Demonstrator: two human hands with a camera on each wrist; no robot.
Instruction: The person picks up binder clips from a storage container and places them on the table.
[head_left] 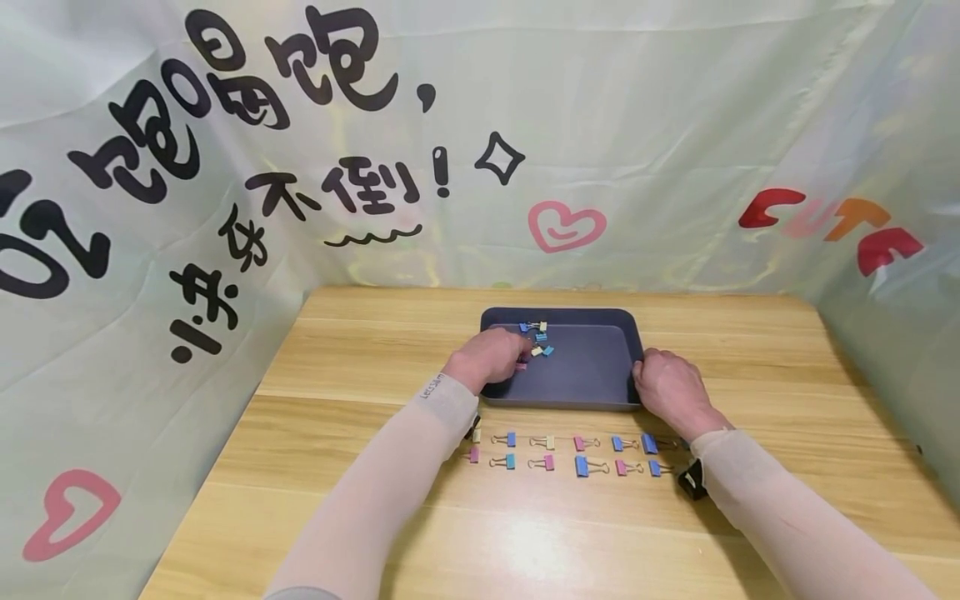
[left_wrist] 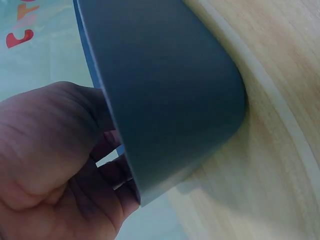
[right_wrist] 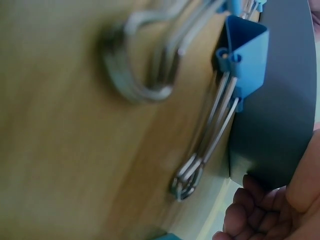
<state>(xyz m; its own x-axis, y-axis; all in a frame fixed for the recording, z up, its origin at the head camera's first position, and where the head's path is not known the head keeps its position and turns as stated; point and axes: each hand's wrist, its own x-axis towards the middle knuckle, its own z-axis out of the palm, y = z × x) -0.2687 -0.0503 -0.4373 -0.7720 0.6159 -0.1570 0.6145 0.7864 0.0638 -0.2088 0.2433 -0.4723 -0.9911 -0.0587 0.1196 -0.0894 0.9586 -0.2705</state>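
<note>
A dark grey tray (head_left: 588, 367) lies on the table with several small binder clips (head_left: 548, 351) in its left part, blue, teal, yellow and pink. My left hand (head_left: 491, 354) reaches over the tray's left wall, its fingers down by those clips. In the left wrist view the tray wall (left_wrist: 165, 90) hides the fingertips, so I cannot tell whether they pinch a clip. My right hand (head_left: 671, 383) grips the tray's right side near the front corner. In the right wrist view its curled fingers (right_wrist: 240, 212) meet the tray wall, close to a blue binder clip (right_wrist: 252, 57).
In front of the tray, two rows of binder clips lie on the wooden table (head_left: 360, 500), among them a pink clip (head_left: 543, 462) and a large blue clip (head_left: 582, 465). Behind and beside the table hangs a printed cloth (head_left: 660, 150).
</note>
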